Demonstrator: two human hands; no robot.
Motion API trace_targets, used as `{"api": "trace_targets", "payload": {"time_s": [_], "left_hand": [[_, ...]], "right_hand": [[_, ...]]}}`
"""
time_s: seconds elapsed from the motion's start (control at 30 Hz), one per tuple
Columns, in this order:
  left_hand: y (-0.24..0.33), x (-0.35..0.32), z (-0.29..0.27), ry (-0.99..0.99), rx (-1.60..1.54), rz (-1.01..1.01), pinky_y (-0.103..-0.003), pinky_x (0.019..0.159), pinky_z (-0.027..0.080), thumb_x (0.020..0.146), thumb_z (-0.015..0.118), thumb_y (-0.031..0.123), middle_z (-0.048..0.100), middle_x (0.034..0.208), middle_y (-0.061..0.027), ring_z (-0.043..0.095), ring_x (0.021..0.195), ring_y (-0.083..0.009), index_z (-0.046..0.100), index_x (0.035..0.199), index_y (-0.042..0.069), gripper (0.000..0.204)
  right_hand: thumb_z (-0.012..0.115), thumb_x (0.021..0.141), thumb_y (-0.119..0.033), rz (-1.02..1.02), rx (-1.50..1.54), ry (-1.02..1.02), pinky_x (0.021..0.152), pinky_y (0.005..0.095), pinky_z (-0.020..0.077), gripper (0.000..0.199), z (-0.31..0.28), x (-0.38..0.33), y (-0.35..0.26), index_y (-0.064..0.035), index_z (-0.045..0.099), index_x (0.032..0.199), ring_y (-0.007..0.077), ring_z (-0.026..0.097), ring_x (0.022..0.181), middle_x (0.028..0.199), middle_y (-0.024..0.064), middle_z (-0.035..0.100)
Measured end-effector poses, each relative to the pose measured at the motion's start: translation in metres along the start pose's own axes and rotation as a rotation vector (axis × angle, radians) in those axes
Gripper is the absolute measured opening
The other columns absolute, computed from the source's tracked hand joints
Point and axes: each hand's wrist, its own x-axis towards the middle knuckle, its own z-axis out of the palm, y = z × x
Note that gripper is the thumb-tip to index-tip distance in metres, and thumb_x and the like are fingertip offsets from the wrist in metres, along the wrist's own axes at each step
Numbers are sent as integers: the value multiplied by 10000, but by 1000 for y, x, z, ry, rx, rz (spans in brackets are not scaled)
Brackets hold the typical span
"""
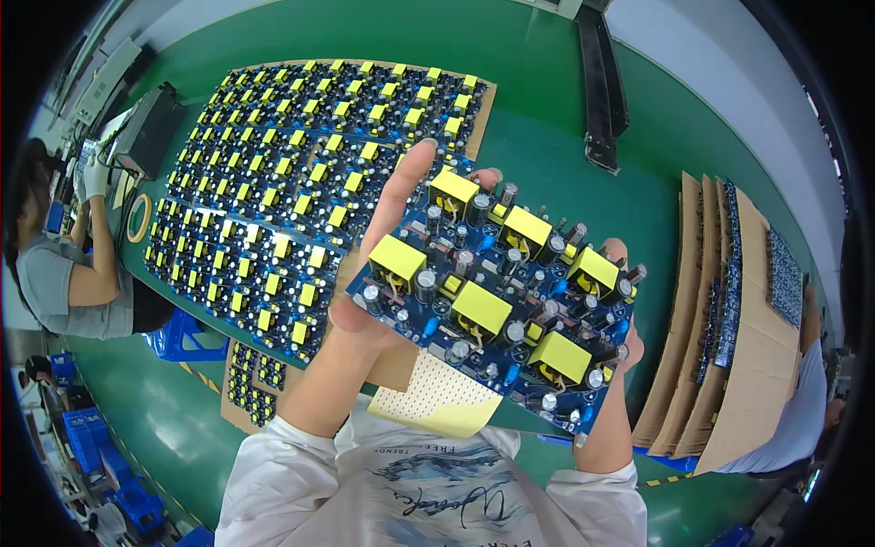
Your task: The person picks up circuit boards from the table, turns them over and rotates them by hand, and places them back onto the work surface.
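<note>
Between the left hand (387,246) and right hand (612,365), a blue circuit board panel (497,296) sits clasped by both edges.

Left hand (387,251): grips the left edge of the blue circuit board (497,296), thumb up along its side.
Right hand (620,337): holds the board's right edge, fingertips curled over it.
Board: tilted, carrying six yellow transformers and grey capacitors.
Green bench (565,137): rows of matching boards (301,191) on cardboard toward its far left corner.
Right edge: stacked cardboard sheets (729,328).
Left edge: a seated person (68,273).
</note>
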Motion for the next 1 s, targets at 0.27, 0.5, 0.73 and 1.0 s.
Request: {"api": "trace_targets", "payload": {"time_s": [0.27,0.5,0.73,1.0], "left_hand": [[4,-2,9,-40,-22,-17,-488,1019,281,559,756,526,214,1370,-230,276,1261,-344,117,1388,143,1114],[10,-2,12,-56,-64,-77,-494,1031,252,558,761,478,192,1382,-231,249,1275,-354,168,1384,154,1066],[2,0,9,-6,-39,-31,-490,1030,248,568,746,465,183,1387,-231,245,1277,-355,175,1383,153,1043],[1,-3,8,-10,-32,-2,-480,1034,245,554,767,437,160,1402,-209,241,1280,-344,156,1388,154,1073]], "right_hand": [[725,589,-110,-17,12,-15,846,351,455,548,7,1,0,-66,370,1005,246,512,1002,1014,126,481],[716,593,-78,-69,45,-138,867,354,450,519,1,6,5,-59,388,995,252,512,1016,1017,131,489],[711,595,-78,-65,40,-112,864,352,456,508,2,7,5,-54,395,993,247,518,1011,1006,132,502],[684,623,-116,-40,52,-81,829,362,477,500,1,7,4,-38,392,1022,253,547,958,999,143,518]]}}
